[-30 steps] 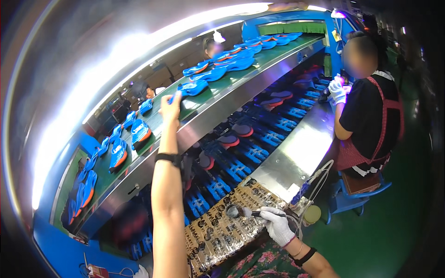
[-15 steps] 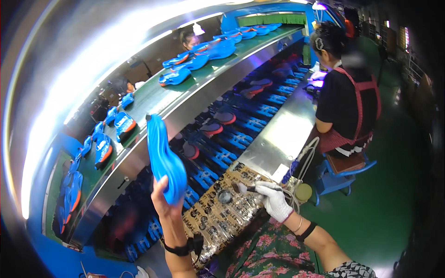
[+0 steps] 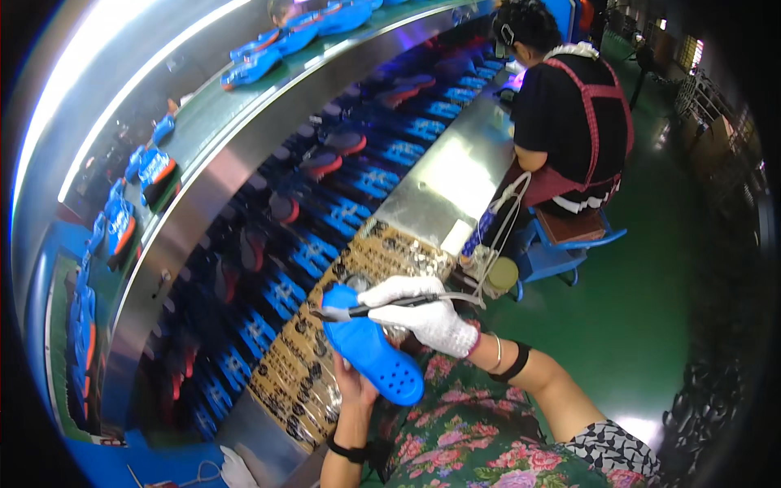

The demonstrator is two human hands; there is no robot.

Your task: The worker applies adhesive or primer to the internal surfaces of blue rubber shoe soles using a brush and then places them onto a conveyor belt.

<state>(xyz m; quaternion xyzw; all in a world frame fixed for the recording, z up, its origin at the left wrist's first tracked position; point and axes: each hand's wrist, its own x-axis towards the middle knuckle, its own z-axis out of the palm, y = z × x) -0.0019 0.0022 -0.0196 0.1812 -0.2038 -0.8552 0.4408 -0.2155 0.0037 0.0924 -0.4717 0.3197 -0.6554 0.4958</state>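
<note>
My bare left hand (image 3: 353, 385) is closed around a blue clog-shaped shoe upper (image 3: 370, 358), with round holes at its near right end. In my right hand (image 3: 427, 317), in a white knit glove, is a dark-handled brush (image 3: 338, 312), gripped like a pen. The brush tip lies over the shoe's far end; whether it touches cannot be made out. A pale tube (image 3: 465, 298) trails from behind the gloved hand. Beneath is a bench top covered with brown printed tape (image 3: 305, 370), where a small round dish (image 3: 358, 281) is partly hidden by my glove.
A green conveyor belt (image 3: 195, 130) carries several blue shoes with orange soles (image 3: 154, 174). Below it, a rack (image 3: 281, 285) holds soles on blue supports. To the right, a co-worker (image 3: 561, 114) sits on a blue stool (image 3: 561, 248). A pale round container (image 3: 502, 275) stands beside the bench.
The blue shoe has come down from in front of the belt to the bench and turned, showing its holes. My right hand has moved left, bringing the brush over it. The view has shifted.
</note>
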